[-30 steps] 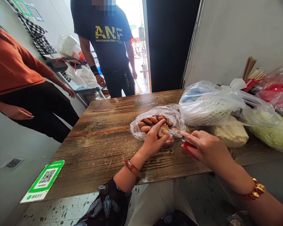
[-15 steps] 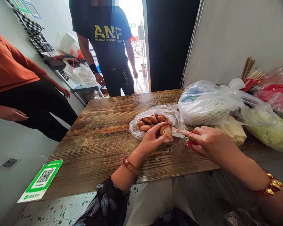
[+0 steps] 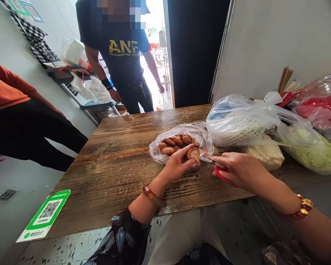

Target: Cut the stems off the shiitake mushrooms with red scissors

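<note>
My left hand (image 3: pixel 179 162) grips a brown mushroom (image 3: pixel 193 154) by its cap, with the pale stem side turned toward my right hand. Red-handled scissors (image 3: pixel 220 172) are in my right hand (image 3: pixel 235 167), and their metal blades reach to the mushroom's stem. Whether the blades touch the stem is hard to make out. Just behind the held mushroom lies a clear plastic bag (image 3: pixel 158 156), spread on the wooden table and filled with several more brown mushrooms (image 3: pixel 178 140).
Bagged produce in white foam netting (image 3: pixel 234 129), a pale wrapped bundle (image 3: pixel 264 152) and bagged green vegetables (image 3: pixel 311 151) crowd the table's right side. A QR-code card (image 3: pixel 45 215) lies at the left corner. Two people stand beyond the table, one in a dark T-shirt (image 3: pixel 121 62).
The scissors' handles have spread somewhat in my right hand, which has shifted slightly left. My left hand keeps its hold on the mushroom. The person in orange has moved left in view.
</note>
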